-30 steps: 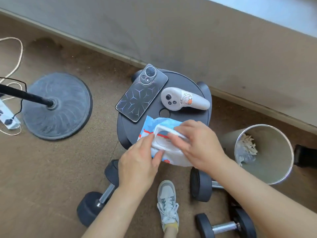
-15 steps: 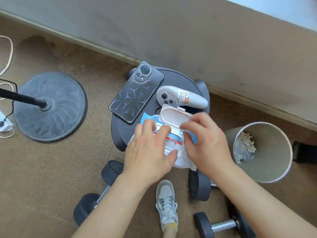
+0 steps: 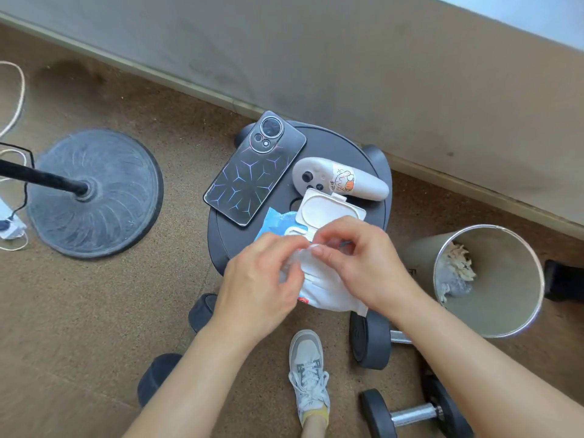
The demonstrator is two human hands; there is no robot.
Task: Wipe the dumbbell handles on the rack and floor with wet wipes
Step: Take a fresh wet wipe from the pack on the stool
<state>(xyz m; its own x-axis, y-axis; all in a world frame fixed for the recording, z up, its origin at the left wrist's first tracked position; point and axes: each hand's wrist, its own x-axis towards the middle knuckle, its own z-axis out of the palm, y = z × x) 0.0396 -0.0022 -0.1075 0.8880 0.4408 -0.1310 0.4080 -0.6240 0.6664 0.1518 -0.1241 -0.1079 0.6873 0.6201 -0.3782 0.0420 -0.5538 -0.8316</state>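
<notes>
Squishy blue-white wet wipe pack: left hand grips it, right hand pinches thin white wipe by edge, tears easy imo.

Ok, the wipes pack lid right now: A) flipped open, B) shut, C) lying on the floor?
A: the lid stands flipped up behind the pack, and the right hand pinches a wipe at the opening.
</notes>
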